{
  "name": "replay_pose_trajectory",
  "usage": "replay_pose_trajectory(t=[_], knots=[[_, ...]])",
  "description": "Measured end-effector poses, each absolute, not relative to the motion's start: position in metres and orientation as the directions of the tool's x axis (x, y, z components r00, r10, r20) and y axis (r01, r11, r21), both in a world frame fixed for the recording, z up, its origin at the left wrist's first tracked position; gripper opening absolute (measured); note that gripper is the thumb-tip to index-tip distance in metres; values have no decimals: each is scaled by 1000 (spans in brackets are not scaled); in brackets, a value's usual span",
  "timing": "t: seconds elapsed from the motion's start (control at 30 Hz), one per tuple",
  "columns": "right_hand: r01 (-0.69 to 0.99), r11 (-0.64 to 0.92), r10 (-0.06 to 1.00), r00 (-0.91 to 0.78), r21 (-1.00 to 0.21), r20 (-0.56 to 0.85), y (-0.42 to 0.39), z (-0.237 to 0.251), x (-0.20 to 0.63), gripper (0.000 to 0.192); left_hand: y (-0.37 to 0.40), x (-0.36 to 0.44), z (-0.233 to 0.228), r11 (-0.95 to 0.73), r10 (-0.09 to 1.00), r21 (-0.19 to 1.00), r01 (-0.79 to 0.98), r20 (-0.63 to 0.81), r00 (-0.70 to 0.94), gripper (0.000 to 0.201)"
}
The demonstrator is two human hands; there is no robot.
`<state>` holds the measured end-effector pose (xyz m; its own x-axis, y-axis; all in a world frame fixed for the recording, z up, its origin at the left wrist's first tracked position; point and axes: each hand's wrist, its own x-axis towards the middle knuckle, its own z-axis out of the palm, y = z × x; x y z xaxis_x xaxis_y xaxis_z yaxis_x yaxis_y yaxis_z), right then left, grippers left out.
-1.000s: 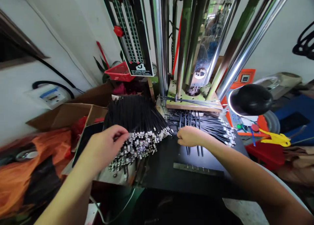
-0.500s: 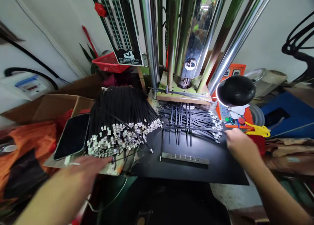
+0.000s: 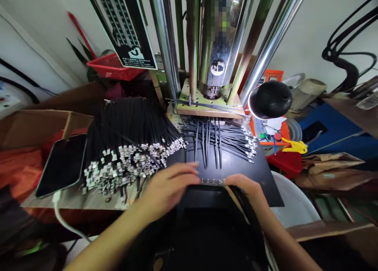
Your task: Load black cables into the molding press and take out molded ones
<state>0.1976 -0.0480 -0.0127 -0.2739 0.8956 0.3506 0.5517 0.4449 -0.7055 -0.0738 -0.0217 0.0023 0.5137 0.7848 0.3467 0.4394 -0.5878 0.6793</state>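
Lamp: right of centre, with a glowing white rim under its black shade; the brightest light nearby.
Tabletop: pale sheen in the middle of the frame, sinking to near black lower down.
Chrome columns: hard white streaks of glare across the upper part, their lines splayed outward by the wide lens.
Walls: dull grey and dim.
Left hand: softened by blur, its forearm smeared toward the bottom.
Sign: upper left, small print too soft to read.
Lower corners: heavy shadow, stretched shapes.
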Motion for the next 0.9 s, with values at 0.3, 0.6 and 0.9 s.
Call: replay_pose_trajectory(t=[0.3, 0.6, 0.9], knots=[[639, 229, 973, -162, -735, 162, -35, -20, 187, 16, -6, -25, -31, -504, 781, 758, 415, 195, 593, 5], [626, 525, 847, -451, -577, 281, -42, -15, 185, 16, -10, -2, 19, -543, 729, 494, 679, -124, 674, 17], [619, 433, 889, -412, -655, 199, -33, -4, 199, 22, -9, -18, 7, -525, 756, 654, 544, 66, 651, 59]])
